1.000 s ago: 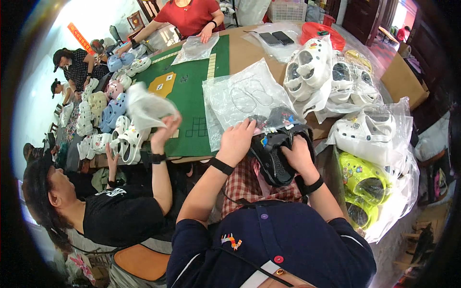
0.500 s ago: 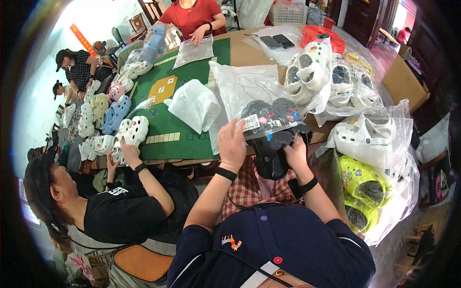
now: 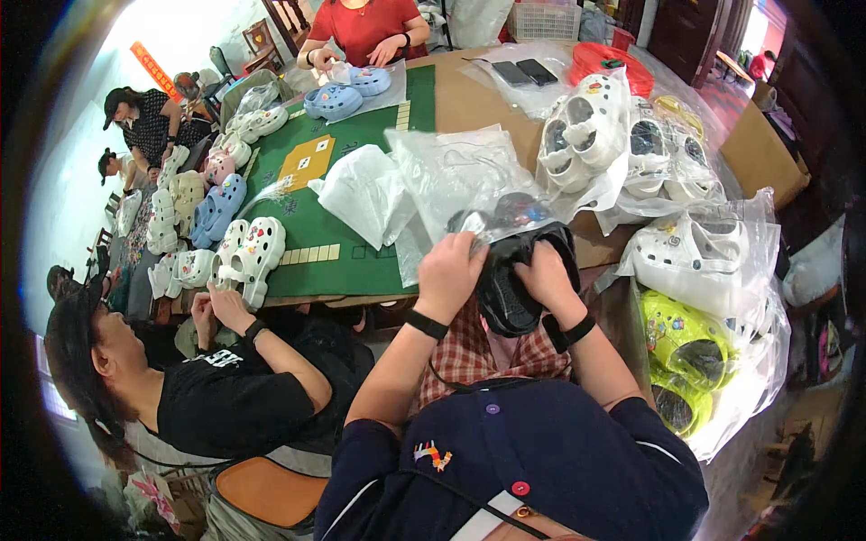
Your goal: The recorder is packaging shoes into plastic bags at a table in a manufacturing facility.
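A pair of black clogs [image 3: 510, 302] is in front of me at the table edge, toes partly inside a clear plastic bag [image 3: 460, 171]. My left hand [image 3: 451, 275] pinches the bag's near edge beside the left clog. My right hand [image 3: 548, 278] is closed on the clogs, its fingers reaching into the foot openings, with the fingertips hidden. Through the film, coloured charms show faintly on the black toes. Left of this bag lies a crumpled white plastic bag [image 3: 361, 194].
Bagged white clogs [image 3: 586, 126] and lime-green clogs [image 3: 681, 334] are piled at my right. Two phones [image 3: 523, 72] lie near a red basket [image 3: 613, 68]. At left, a co-worker sits by white clogs [image 3: 257, 257]; across the green mat [image 3: 370, 270], another handles blue clogs [image 3: 334, 101].
The black clogs have turned more upright, openings toward me, and my left hand has closed on the bag edge. Across the table, blue clogs are set down. The left co-worker's hands left the white clogs.
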Demonstrator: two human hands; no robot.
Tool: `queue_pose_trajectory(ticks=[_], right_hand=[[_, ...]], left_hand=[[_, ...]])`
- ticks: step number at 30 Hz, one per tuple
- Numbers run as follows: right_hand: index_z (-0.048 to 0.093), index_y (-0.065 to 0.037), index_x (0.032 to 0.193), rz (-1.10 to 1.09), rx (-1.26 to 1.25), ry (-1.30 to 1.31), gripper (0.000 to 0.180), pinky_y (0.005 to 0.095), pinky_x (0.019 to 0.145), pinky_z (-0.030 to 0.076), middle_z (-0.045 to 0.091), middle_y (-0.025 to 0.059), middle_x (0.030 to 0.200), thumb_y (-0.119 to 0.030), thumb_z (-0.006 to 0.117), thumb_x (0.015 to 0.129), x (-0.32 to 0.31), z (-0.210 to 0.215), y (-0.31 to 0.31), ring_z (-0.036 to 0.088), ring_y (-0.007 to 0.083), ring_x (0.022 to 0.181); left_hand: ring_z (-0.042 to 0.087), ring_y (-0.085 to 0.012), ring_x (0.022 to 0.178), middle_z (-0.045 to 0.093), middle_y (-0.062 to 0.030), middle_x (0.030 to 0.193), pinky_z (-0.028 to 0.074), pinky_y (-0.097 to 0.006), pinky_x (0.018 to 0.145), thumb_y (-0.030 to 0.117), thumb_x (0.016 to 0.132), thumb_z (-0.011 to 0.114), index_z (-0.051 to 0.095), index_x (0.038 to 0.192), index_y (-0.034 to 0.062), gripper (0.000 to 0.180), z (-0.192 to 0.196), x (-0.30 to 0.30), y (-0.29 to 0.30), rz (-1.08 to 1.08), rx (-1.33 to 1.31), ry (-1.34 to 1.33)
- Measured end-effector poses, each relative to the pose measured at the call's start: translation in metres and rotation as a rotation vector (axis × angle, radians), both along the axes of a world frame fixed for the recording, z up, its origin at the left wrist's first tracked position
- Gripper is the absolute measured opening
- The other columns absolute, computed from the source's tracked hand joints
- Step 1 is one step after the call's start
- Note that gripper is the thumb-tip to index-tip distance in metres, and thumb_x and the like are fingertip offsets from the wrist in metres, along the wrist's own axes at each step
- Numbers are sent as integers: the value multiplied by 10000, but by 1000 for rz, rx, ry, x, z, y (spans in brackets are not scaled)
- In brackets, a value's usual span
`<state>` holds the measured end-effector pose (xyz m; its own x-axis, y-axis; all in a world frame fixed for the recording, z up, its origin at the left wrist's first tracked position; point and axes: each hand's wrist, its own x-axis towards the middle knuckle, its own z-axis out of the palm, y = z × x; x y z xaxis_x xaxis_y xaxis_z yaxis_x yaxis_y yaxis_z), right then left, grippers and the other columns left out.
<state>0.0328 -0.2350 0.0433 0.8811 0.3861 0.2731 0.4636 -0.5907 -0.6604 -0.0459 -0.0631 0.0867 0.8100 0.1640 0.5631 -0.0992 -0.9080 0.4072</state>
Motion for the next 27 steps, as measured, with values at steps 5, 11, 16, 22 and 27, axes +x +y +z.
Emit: queue_pose_trajectory(ticks=[5,11,16,22,27], right_hand=[[586,70,896,147,-143,0,327,452,858,462,580,256,975,-142,724,688,2,-9,20,560,422,947],[572,55,917,106,-178,-67,329,455,850,470,567,239,994,-127,729,691,6,-6,14,556,406,956],[569,51,937,99,-213,-126,335,429,839,485,550,207,997,-107,736,692,-10,-1,28,551,373,954],[554,56,962,71,-204,-30,348,437,884,459,539,225,1043,-88,730,699,-11,2,27,531,395,1007],[545,49,938,79,-215,-72,333,439,859,469,534,215,1022,-97,729,702,-11,0,27,531,383,992]], left_hand=[[594,-313,743,592,-102,776,483,-392,653,177,828,643,582,874,73,129,6,15,-17,-126,72,1],[576,-337,892,576,-145,964,480,-426,760,183,766,699,592,1039,66,315,42,31,-19,-144,109,147],[615,-392,877,630,-208,925,492,-476,757,275,828,584,627,1012,52,293,33,109,-10,-296,202,416],[640,-391,862,657,-243,875,511,-461,764,241,786,630,681,818,-20,269,2,147,-20,-271,255,572],[634,-395,855,659,-230,861,502,-471,763,250,755,703,683,820,-14,273,0,159,-14,-327,246,568]])
